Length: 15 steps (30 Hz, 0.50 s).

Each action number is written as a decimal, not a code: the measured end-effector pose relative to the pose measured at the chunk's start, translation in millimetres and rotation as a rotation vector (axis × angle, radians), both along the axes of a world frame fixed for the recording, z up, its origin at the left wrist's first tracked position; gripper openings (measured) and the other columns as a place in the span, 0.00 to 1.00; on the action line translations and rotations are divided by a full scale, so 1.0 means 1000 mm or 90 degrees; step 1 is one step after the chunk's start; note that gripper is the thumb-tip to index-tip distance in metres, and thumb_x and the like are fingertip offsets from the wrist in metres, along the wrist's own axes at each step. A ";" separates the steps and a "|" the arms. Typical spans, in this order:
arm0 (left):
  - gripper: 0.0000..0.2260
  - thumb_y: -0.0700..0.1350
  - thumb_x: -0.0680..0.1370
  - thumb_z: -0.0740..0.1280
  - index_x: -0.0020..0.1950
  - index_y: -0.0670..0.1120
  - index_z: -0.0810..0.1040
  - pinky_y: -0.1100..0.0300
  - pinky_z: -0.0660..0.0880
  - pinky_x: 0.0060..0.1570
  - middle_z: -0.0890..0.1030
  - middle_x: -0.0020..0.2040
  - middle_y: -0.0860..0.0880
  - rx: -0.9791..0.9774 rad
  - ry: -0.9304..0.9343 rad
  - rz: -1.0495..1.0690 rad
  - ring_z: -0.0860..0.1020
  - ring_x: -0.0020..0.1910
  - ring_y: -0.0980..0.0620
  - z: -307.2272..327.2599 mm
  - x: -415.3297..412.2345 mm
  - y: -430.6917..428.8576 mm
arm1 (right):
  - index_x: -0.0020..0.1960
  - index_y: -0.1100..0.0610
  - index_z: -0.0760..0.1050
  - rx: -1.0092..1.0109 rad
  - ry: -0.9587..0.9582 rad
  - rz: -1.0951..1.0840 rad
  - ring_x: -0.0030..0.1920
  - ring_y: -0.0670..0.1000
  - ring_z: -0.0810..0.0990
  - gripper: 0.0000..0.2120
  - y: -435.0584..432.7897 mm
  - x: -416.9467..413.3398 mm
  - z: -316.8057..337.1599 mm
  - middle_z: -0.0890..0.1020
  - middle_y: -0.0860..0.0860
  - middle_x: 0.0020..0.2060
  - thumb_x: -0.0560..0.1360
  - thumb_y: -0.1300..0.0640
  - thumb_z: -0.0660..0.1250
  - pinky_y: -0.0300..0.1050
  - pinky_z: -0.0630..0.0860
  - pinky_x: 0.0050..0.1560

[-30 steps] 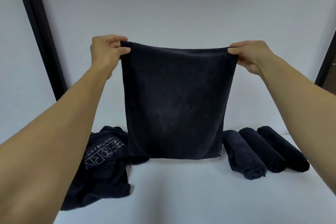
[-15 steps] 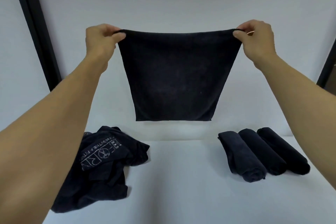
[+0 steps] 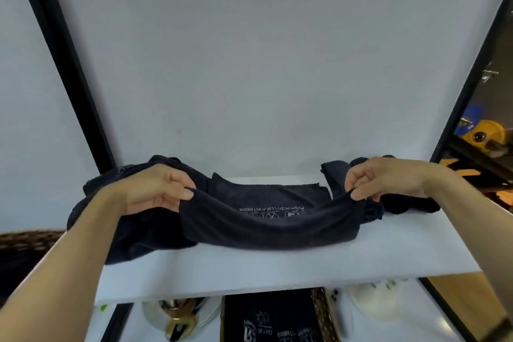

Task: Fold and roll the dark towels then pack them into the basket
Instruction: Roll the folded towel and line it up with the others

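Now left grip [image 3: 155,191], right grip [image 3: 388,180] pinch towel [image 3: 263,228] edge; rolled towels [image 3: 408,206] mostly hidden.

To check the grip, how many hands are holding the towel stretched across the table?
2. The left hand pinches the left end of the towel; the right hand pinches its right end. No other hand is in view.

Left hand [image 3: 155,191] and right hand [image 3: 388,180] pinch dark towel [image 3: 263,228].
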<state>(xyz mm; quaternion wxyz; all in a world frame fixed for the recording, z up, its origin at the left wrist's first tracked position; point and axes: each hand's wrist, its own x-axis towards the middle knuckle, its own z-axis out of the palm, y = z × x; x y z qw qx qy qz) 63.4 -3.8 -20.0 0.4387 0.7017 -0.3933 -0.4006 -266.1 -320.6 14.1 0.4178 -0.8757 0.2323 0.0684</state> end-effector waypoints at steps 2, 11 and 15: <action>0.06 0.36 0.71 0.74 0.48 0.39 0.84 0.49 0.79 0.52 0.84 0.46 0.38 -0.005 0.014 0.029 0.82 0.46 0.42 -0.010 0.000 -0.004 | 0.48 0.59 0.80 0.045 -0.031 -0.039 0.35 0.46 0.74 0.03 -0.002 0.003 -0.007 0.78 0.51 0.35 0.74 0.63 0.71 0.41 0.69 0.37; 0.05 0.38 0.75 0.72 0.51 0.42 0.83 0.54 0.81 0.43 0.84 0.49 0.42 -0.055 -0.131 0.367 0.82 0.45 0.46 -0.039 0.034 -0.100 | 0.48 0.56 0.80 -0.186 -0.129 -0.332 0.34 0.48 0.80 0.04 -0.041 0.074 -0.044 0.82 0.53 0.33 0.74 0.61 0.69 0.39 0.74 0.34; 0.13 0.42 0.78 0.70 0.62 0.42 0.78 0.52 0.73 0.60 0.80 0.61 0.43 0.062 -0.423 0.393 0.78 0.58 0.43 -0.066 0.030 -0.135 | 0.60 0.58 0.76 -0.318 -0.059 -0.351 0.47 0.55 0.82 0.12 -0.035 0.103 -0.083 0.82 0.56 0.50 0.78 0.63 0.63 0.50 0.81 0.48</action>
